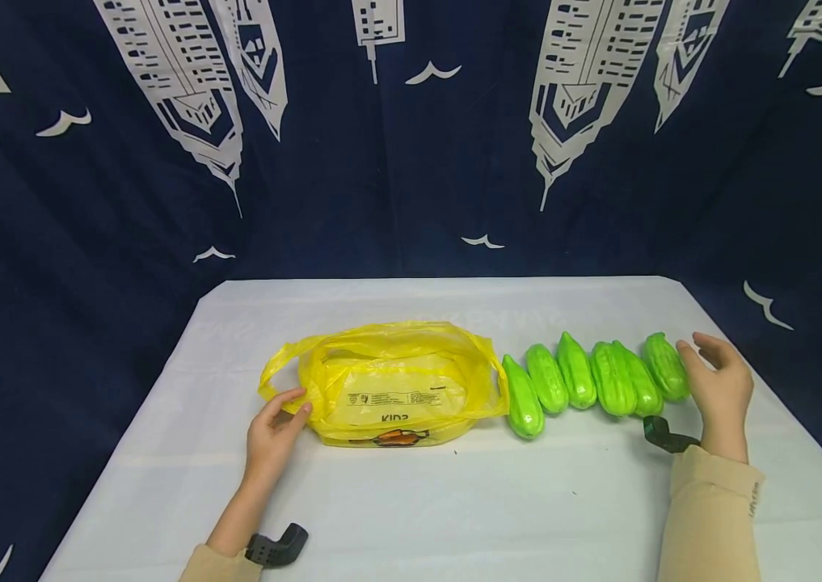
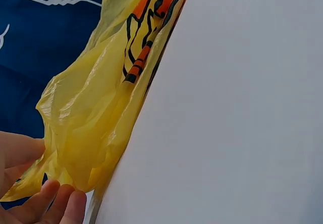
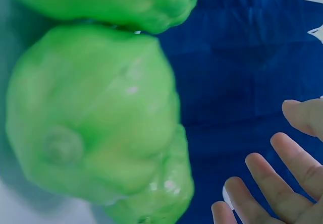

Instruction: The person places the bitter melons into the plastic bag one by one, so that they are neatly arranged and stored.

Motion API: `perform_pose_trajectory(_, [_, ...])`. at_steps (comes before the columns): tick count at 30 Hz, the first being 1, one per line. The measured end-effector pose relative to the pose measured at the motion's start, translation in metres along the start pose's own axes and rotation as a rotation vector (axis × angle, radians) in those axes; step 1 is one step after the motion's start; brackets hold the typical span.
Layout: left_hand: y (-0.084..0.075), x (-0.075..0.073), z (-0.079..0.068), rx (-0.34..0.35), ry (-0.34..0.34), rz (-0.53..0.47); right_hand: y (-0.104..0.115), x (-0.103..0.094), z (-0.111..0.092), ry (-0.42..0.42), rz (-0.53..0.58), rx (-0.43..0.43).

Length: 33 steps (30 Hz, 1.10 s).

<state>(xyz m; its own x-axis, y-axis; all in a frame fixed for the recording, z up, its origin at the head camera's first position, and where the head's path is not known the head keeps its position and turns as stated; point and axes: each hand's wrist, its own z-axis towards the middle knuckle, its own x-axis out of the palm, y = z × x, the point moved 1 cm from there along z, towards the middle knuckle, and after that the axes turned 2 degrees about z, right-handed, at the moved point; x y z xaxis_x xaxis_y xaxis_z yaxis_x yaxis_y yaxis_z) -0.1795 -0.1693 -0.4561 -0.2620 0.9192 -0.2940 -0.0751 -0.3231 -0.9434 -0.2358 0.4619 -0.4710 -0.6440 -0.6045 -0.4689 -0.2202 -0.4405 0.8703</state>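
Reaching, apparently: the right hand (image 1: pixel 727 390), holding nothing, needs to grasp the end vegetable (image 1: pixel 663 368); left hand (image 1: pixel 272 436) touches the bag (image 1: pixel 356 416), grip unclear.

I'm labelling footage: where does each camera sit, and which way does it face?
Head: worn on the head, facing forward and down at the yellow plastic bag and gourd-like green produce; left hand, right hand and sleeves show.
Left wrist: worn there, facing the bag; left fingers and thumb show.
Right wrist: worn there, facing the produce; right fingers and thumb show.
Shared: the bag shows in head and left wrist.
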Motion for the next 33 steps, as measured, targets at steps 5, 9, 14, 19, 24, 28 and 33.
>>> perform_pose_trajectory(5, [0.001, 0.001, 0.000, -0.015, -0.007, 0.025, -0.020, 0.005, 0.011, -0.013, 0.009, 0.046])
perform_pose_trajectory(9, [0.003, 0.002, 0.002, -0.007, -0.021, 0.028, -0.020, 0.007, 0.009, -0.011, 0.005, 0.079])
perform_pose_trajectory(14, [0.006, 0.003, 0.003, -0.006, -0.029, 0.006, -0.019, 0.009, 0.003, -0.006, 0.001, 0.096])
perform_pose_trajectory(19, [0.008, 0.004, 0.003, -0.026, -0.022, -0.053, 0.010, 0.004, -0.024, 0.030, -0.009, 0.117])
perform_pose_trajectory(24, [0.008, 0.006, 0.003, -0.036, -0.026, -0.082, 0.043, -0.002, -0.053, 0.080, 0.007, 0.151])
perform_pose_trajectory(28, [0.009, 0.007, 0.003, -0.038, -0.029, -0.104, 0.051, -0.003, -0.060, 0.127, 0.005, 0.168])
perform_pose_trajectory(33, [0.010, 0.007, 0.003, -0.032, -0.032, -0.127, 0.048, -0.003, -0.058, 0.135, -0.014, 0.181])
